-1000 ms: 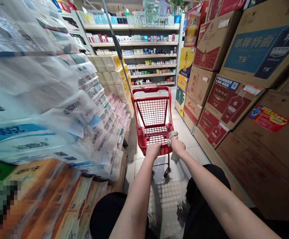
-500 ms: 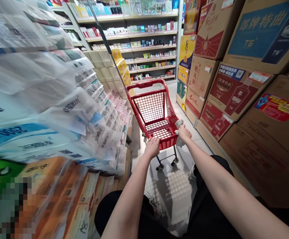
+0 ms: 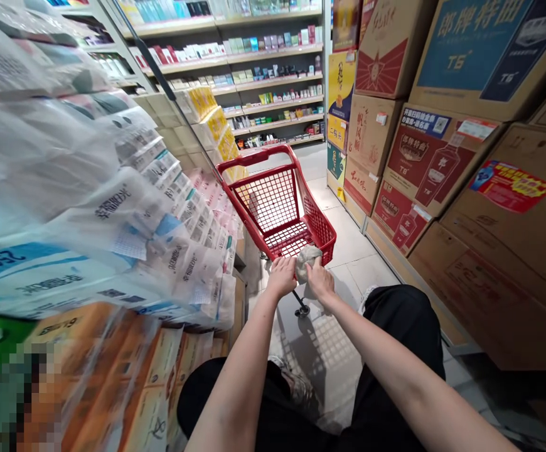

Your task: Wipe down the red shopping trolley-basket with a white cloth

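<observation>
A red plastic shopping cart with a grid basket stands in the aisle in front of me, turned at a slant. My left hand is closed over the near rim of its basket. In my right hand is a crumpled grey cloth, pressed against the same near rim, just right of my left hand. The two hands are close together. Parts of the rim are hidden behind the hands and the cloth. A dark pole with a thin lower end rises from the cart's left side.
Plastic-wrapped paper packs are piled high on the left, with orange packs below. Stacked cartons line the right side. Behind the cart are shelves of small boxed goods. Pale floor tiles run between. My black-trousered knees flank the near floor.
My right hand has moved the cloth left along the rim, from the basket's right corner to beside my left hand. The cart appears slightly further left and more turned in view.
</observation>
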Demonstrator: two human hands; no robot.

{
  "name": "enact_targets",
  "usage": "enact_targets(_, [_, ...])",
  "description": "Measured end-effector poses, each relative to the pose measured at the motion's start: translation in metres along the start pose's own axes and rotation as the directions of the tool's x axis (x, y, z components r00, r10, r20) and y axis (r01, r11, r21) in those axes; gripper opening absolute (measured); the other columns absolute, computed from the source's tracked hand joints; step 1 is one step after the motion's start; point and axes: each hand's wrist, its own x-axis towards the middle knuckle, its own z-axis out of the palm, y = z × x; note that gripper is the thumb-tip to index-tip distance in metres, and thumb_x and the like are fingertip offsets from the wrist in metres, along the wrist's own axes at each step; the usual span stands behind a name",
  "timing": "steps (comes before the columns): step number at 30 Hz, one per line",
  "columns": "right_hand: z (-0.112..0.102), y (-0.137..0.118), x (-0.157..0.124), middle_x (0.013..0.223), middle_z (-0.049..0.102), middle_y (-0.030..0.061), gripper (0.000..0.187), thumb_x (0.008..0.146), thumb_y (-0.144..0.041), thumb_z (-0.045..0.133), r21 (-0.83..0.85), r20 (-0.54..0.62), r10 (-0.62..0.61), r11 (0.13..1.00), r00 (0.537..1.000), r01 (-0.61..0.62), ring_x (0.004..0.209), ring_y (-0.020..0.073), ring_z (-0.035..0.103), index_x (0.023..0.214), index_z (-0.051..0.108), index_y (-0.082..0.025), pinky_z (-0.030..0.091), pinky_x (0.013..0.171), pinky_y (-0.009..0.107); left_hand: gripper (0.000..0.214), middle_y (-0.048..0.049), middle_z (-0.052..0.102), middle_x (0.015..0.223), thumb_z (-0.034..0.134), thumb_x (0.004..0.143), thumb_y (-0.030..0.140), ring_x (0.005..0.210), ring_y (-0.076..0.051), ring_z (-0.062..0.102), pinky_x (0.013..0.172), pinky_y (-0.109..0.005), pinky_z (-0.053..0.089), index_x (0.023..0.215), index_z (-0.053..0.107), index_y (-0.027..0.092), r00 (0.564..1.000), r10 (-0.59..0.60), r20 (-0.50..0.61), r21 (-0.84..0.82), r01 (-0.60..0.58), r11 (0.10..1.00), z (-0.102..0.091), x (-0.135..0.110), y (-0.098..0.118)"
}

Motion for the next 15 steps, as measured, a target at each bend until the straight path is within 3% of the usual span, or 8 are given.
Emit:
enact_targets(3, [-0.017, 0.027, 0.018, 0.098, 0.068, 0.0127, 0.041, 0.097, -0.044, 0.023, 0.032, -0.144, 0.013, 0.999, 0.989, -0.008, 0.089, 0.0226, 0.065, 0.121, 0.039, -0.015, 0.044, 0.074, 0.03, 0.043, -0.0079, 0.056, 0.111, 0.046, 0.069, 0.011, 0.109, -0.022, 0.046, 0.105, -0.036, 0.022, 0.111, 0.046, 0.02, 1.0, -0.004, 0.026, -0.008, 0.005, 1.0, 0.0, 0.0, -0.003])
enact_targets(9, [-0.047, 0.065, 0.049, 0.101, 0.067, 0.0118, 0.037, 0.096, -0.033, 0.03, 0.07, -0.148, 0.145, 0.988, 0.978, -0.136, 0.09, 0.0224, 0.064, 0.129, 0.034, -0.017, 0.043, 0.072, 0.03, 0.045, -0.0082, 0.056, 0.11, 0.046, 0.069, 0.014, 0.108, -0.022, 0.047, 0.105, -0.036, 0.023, 0.114, 0.045, 0.019, 0.999, 0.01, 0.035, -0.02, -0.009, 1.0, 0.0, 0.001, 0.0])
enact_targets(12, [-0.053, 0.069, 0.048, 0.1, 0.067, 0.0109, 0.047, 0.096, -0.033, 0.03, 0.083, -0.189, 0.17, 0.984, 0.967, -0.156, 0.09, 0.0216, 0.064, 0.139, 0.019, -0.017, 0.042, 0.072, 0.029, 0.044, -0.0081, 0.057, 0.109, 0.046, 0.069, 0.013, 0.108, -0.022, 0.047, 0.105, -0.035, 0.024, 0.113, 0.045, 0.02, 1.0, 0.009, 0.022, -0.011, -0.009, 1.0, 0.0, 0.0, 0.001])
enact_targets(15, [-0.046, 0.059, 0.036, 0.097, 0.067, 0.0088, 0.042, 0.097, -0.035, 0.026, 0.084, -0.215, 0.141, 0.988, 0.966, -0.126, 0.087, 0.02, 0.064, 0.135, 0.025, -0.017, 0.042, 0.07, 0.027, 0.043, -0.0084, 0.057, 0.109, 0.045, 0.07, 0.013, 0.109, -0.023, 0.048, 0.105, -0.036, 0.023, 0.112, 0.046, 0.019, 1.0, 0.002, 0.024, -0.001, -0.002, 1.0, -0.001, -0.001, 0.001])
